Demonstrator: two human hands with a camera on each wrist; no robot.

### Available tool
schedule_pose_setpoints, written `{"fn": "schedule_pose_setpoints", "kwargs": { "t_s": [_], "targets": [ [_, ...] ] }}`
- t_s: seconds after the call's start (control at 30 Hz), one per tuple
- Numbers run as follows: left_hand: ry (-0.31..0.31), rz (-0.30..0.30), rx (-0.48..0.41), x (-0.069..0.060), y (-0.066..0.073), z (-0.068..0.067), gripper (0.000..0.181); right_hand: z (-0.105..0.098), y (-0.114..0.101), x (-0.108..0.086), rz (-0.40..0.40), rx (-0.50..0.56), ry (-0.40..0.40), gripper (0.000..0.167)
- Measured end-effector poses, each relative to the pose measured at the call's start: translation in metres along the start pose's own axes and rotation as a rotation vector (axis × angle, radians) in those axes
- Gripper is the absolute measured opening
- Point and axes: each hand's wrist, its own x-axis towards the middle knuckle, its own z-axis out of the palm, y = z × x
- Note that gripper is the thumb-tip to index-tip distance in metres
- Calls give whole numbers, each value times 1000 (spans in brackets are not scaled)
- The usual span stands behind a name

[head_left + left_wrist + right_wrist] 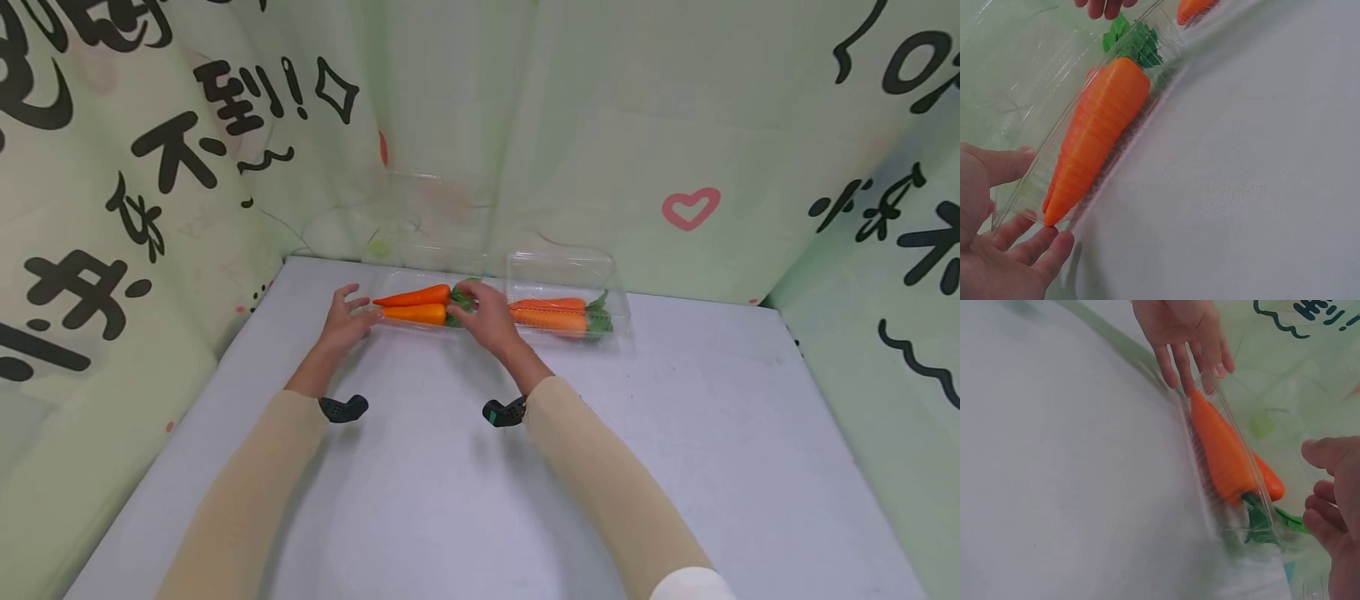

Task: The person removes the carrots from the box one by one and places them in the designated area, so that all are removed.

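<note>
Two orange carrots (415, 314) with green leaves (1141, 47) lie side by side in a clear plastic clamshell box (1230, 415), its lid raised at the back. At the box's left end is my left hand (347, 325), its fingers spread; in the left wrist view the fingertips (1057, 250) touch that end just below the carrot tips. My right hand (491, 318) hovers by the leaves at the box's right end. In the right wrist view its thumb is extended and the fingers bend slightly, with nothing visible between them.
To the right, a second clear box (558, 268) holds more carrots (551, 318) with leaves. Both boxes stand at the back edge of the white table (435, 483). A pale green curtain (600, 125) with black lettering and a pink heart surrounds the table's back and sides.
</note>
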Motion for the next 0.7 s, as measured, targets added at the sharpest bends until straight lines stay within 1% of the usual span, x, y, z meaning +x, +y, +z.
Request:
{"fn": "schedule_pose_setpoints", "kwargs": {
  "t_s": [0.13,0.33,0.5,0.7],
  "targets": [
    [10,-9,4,1,0,1,79,1,0,2,21,4,-50,42],
    [20,-21,11,1,1,2,79,6,0,4,45,-13,-100,44],
    [17,-18,11,1,0,2,79,8,-1,7,39,-64,-128,42],
    [12,-4,3,1,-1,1,78,10,-1,14,36,-117,-143,39]
  ]
}}
